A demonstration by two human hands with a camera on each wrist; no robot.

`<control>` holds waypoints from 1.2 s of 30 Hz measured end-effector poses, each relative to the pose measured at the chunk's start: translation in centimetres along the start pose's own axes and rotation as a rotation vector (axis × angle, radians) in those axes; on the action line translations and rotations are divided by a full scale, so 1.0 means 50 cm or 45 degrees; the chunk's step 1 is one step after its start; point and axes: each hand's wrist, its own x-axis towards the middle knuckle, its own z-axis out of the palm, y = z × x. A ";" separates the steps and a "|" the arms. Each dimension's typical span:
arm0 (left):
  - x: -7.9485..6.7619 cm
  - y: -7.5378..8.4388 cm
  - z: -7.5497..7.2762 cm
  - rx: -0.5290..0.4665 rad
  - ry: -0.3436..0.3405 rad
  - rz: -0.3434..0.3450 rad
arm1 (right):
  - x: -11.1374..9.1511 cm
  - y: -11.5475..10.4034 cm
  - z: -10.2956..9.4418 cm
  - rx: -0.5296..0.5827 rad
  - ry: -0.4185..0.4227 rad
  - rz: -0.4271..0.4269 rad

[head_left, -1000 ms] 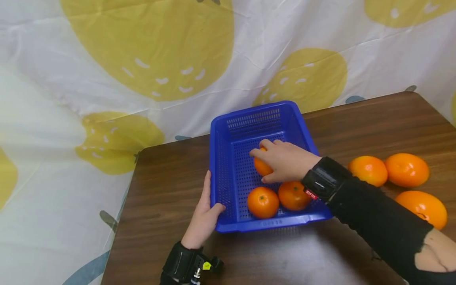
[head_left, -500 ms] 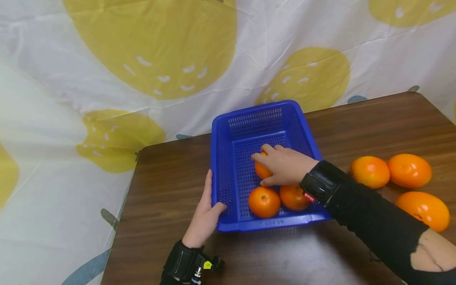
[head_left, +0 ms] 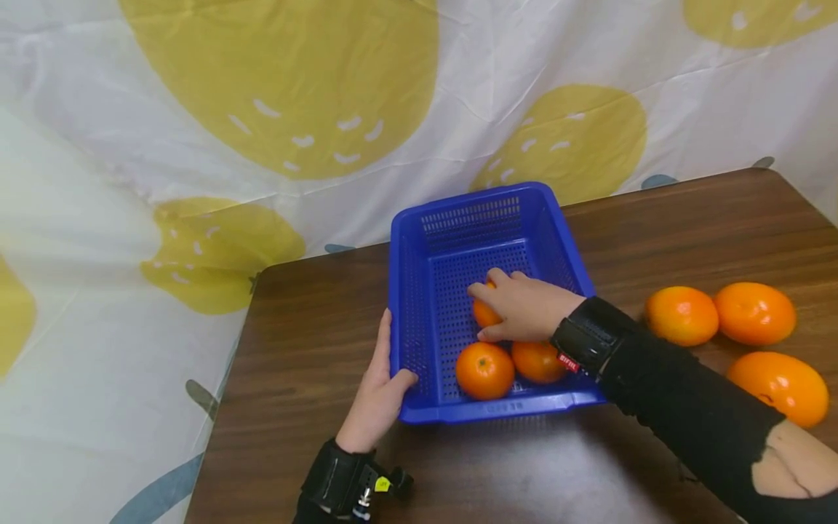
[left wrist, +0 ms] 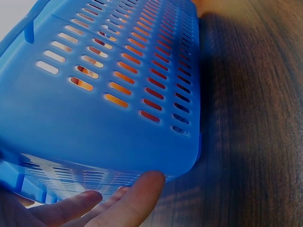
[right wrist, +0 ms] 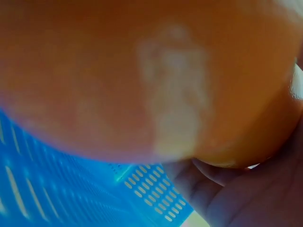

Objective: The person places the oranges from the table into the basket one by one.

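Note:
A blue perforated plastic basket (head_left: 497, 410) stands on the table. My left hand (head_left: 374, 400) holds its left side near the front corner, thumb over the rim and fingers along the outer wall. In the left wrist view the fingertips (left wrist: 142, 194) lie against that wall. Inside the basket, my right hand (head_left: 532, 309) grips an orange (head_left: 484, 314) from above, its fingers curled over the fruit. Two more oranges lie at the basket's near end, one on the left (head_left: 484, 371) and one partly under the right wrist (head_left: 537, 362). An orange (right wrist: 142, 94) fills most of the right wrist view.
On the table (head_left: 301, 342), right of the basket, lie three loose oranges: one nearest the basket (head_left: 681, 316), one beside it (head_left: 755, 313), and one nearer the front (head_left: 782, 387). A white curtain (head_left: 366, 211) with yellow fruit prints hangs behind the table.
The right hand and its orange have shifted very slightly toward the basket's near end. The left hand keeps its hold, and the loose oranges stay put.

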 end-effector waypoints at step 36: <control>0.002 -0.002 -0.003 -0.025 -0.022 0.014 | 0.007 -0.004 0.022 0.001 -0.049 -0.026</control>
